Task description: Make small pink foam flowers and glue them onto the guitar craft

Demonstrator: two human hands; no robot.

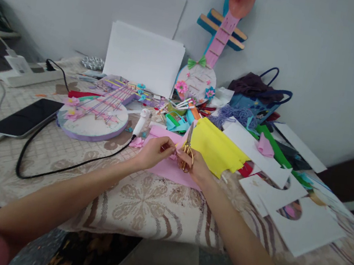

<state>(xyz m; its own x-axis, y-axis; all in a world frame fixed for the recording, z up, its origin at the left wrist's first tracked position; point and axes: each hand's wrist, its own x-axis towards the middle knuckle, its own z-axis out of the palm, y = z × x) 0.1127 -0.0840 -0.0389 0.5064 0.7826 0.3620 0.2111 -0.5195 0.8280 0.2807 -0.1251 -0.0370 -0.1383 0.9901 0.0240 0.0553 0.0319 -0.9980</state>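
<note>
My left hand (158,151) is closed in a pinch at the middle of the table's front, fingertips meeting those of my other hand. Between them is what looks like a small piece of pink paper, mostly hidden by the fingers. My right hand (196,163) is closed around gold-handled scissors (188,142), whose blades point up and away from me. Beneath both hands lies a pink crepe paper sheet (173,173). Just right of the scissors spreads a yellow crepe paper sheet (217,145). Small pink paper pieces (137,142) lie left of my left hand.
A white glue gun (141,121) trails a black cord. Left are a decorated round cardboard instrument (93,121) and a black tablet (26,117). Another cardboard instrument (217,45) leans on the wall. Cut white boards (310,225) lie right; a blue bag (251,106) stands behind.
</note>
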